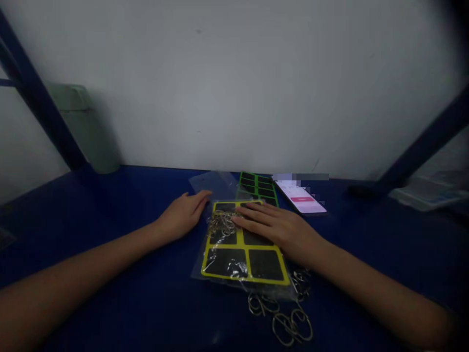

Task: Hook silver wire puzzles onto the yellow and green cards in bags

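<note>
My right hand [273,224] lies flat, fingers stretched out, on a yellow-framed sheet with black rectangles [227,263] in a clear plastic bag. Beside its fingertips, a small heap of metal rings [222,223] sits on the bag's upper left part. My left hand [183,213] rests on the table at the bag's upper left edge. Its fingers are extended, with nothing visible in them. More metal rings [293,326] lie on the table below the bag's lower right corner, some partly under its edge. Behind the bag is a similar green-framed sheet [257,180], partly covered.
A clear plastic sleeve [212,182] lies behind my left hand. To the right is a lit phone [304,199]. A green container [91,129] stands at the back left of the blue table [146,298]. Clear plastic packs [427,193] lie far right, between wall and blue posts.
</note>
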Motion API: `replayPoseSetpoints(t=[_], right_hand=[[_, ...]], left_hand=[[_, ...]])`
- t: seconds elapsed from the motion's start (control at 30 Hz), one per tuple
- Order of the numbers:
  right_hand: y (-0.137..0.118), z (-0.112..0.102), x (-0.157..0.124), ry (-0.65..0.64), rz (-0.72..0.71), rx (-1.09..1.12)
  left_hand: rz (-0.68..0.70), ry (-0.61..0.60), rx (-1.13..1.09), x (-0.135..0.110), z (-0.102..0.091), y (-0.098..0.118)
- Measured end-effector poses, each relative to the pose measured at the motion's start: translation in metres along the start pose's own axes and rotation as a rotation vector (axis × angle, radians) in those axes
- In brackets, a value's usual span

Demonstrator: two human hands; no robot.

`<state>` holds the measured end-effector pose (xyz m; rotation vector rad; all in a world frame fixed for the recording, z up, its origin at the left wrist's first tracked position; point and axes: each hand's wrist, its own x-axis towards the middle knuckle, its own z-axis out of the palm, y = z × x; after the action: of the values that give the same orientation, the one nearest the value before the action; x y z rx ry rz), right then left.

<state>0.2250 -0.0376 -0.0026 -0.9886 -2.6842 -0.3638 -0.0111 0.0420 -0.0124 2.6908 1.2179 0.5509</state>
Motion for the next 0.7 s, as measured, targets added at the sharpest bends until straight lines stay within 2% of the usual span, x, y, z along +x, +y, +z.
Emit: replayPoseSetpoints(t=[0.17,0.3,0.47,0.6,0.7], right_hand=[[0.012,-0.004,-0.006,0.094,0.044,-0.028],[0.03,-0.006,-0.008,0.079,0.104,-0.134],[0.059,-0.007,-0.014,0.051,0.109,-0.221],[0.074,-0.005,-0.018,0.024,0.119,-0.267],[0.077,0.003,-0.01,0.021,0.103,-0.274]], left_hand=[[0.026,0.023,0.193,-0.003,-0.005,-0.009],[0.07,0.001,0.33,-0.005,-0.006,-0.009],[0.139,-0.006,0.356,-0.006,-0.008,-0.005],[0.045,0.021,0.375,-0.005,-0.008,-0.003],[-0.078,0.143,0.24,-0.004,-0.006,-0.005]])
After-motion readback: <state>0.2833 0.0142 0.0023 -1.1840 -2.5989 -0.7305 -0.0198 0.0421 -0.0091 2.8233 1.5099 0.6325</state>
